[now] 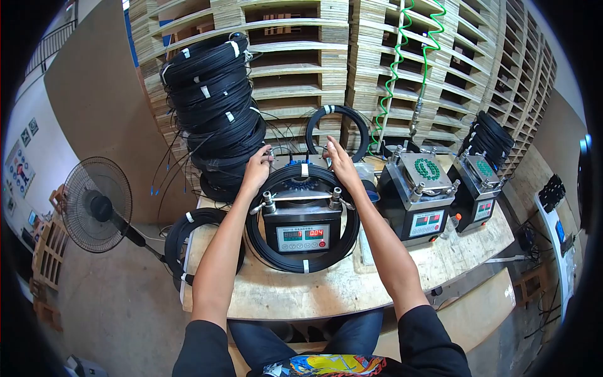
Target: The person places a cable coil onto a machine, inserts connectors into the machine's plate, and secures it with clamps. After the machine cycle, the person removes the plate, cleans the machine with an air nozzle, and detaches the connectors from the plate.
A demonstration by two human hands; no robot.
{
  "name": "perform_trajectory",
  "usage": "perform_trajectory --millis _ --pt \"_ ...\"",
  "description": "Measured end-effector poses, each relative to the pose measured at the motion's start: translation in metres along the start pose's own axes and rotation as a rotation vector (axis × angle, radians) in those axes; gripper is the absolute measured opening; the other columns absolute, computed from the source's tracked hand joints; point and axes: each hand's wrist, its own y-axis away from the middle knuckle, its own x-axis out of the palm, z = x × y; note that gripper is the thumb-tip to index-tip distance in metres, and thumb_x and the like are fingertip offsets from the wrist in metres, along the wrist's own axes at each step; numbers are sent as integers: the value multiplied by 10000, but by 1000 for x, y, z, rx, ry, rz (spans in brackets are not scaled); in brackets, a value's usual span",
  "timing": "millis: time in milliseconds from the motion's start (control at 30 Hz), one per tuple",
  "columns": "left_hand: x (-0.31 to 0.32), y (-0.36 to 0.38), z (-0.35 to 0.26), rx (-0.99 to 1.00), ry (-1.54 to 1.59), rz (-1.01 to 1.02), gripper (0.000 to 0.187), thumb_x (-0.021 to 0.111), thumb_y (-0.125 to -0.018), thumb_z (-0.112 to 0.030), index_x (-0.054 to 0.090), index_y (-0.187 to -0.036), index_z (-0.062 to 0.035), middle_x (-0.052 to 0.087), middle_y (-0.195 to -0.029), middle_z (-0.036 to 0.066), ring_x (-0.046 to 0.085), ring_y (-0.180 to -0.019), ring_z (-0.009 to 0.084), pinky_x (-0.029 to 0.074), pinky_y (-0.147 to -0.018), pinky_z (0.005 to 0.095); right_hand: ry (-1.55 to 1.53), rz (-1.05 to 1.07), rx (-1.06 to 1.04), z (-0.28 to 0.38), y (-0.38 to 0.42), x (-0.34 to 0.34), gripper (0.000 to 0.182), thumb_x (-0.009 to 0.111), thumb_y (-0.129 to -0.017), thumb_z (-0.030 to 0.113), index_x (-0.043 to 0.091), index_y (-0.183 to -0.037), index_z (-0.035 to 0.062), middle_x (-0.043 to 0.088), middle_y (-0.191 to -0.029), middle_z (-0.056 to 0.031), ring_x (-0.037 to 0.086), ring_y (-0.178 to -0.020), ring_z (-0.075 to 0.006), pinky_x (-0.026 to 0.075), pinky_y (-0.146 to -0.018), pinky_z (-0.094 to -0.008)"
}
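A black machine [271,221] with a red digital display stands in front of me, and a coil of black cable [257,250] with white ties is looped around it. My left hand [255,171] reaches to the machine's back left corner, its fingers closed at a metal knob [271,151] there. At the back right corner is my right hand [342,164], fingers stretched out and close together; whether it touches the post beside it is hard to see. Blue-tipped connectors [300,161] stick up between the hands. Two more metal knobs [335,193] top the front posts.
A tall stack of cable coils [213,119] rises at the back left; another coil [365,135] leans behind the machine. Two similar machines [418,188] [477,182] stand right on the wooden table [282,295]. A fan [97,204] is at left, green air hoses [392,75] hang behind.
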Motion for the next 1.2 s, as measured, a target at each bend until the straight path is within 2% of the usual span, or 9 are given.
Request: perform_trajectory --millis 167,333,567,633,833,967,1033,1200 --pt "0 0 2 31 -67 7 505 460 -934 45 602 -1409 -50 734 -1109 132 677 -954 182 508 -829 290 24 -2 14 -5 -1 0 573 418 -1102 465 499 -1490 51 655 -955 -123 644 -944 -218 489 -903 -335" --pt "0 -3 7 62 -118 -25 418 454 -950 17 677 -1303 -4 743 -1110 138 686 -992 197 503 -856 286 18 -33 1 -7 -2 1 591 416 -1098 485 503 -1491 54 687 -1019 -149 667 -996 -224 494 -929 -346" --pt "0 4 -3 59 -102 -15 399 455 -950 17 691 -1271 10 744 -1101 137 690 -999 203 504 -860 293 -20 -9 -6 -18 -6 0 604 421 -1096 496 496 -1506 59 697 -1052 -152 666 -1006 -221 497 -934 -349" --pt "0 3 -2 54 -109 -8 415 459 -939 32 678 -1291 11 739 -1103 131 686 -1003 197 500 -870 288 18 36 -4 -20 -8 -2 610 389 -1101 521 476 -1533 99 636 -1341 -171 679 -1056 -203 530 -736 -311" --pt "-1 -4 10 62 -47 24 473 478 -917 45 633 -1361 -2 730 -1132 125 678 -1007 185 487 -891 269 51 13 1 -15 -5 -1 608 386 -1102 520 469 -1539 106 637 -1347 -168 675 -1066 -208 523 -739 -308" --pt "-1 -2 7 82 -56 4 449 476 -925 37 652 -1337 0 737 -1116 127 679 -999 182 487 -883 269 81 18 7 -13 -4 -2 611 377 -1102 526 467 -1540 110 625 -1367 -170 674 -1069 -210 528 -740 -310" --pt "-2 -2 5 77 -117 39 509 458 -889 74 640 -1355 -21 674 -1143 45 596 -927 107 462 -766 244 68 31 14 -13 -4 -3 618 373 -1101 533 470 -1537 105 626 -1357 -167 669 -1076 -210 533 -740 -311" --pt "-3 -1 3 59 -114 36 482 474 -893 70 658 -1331 -14 685 -1116 45 597 -902 102 460 -745 237 18 44 41 -11 -4 -4 634 373 -1100 538 474 -1530 82 629 -1333 -155 662 -1076 -207 534 -738 -308"
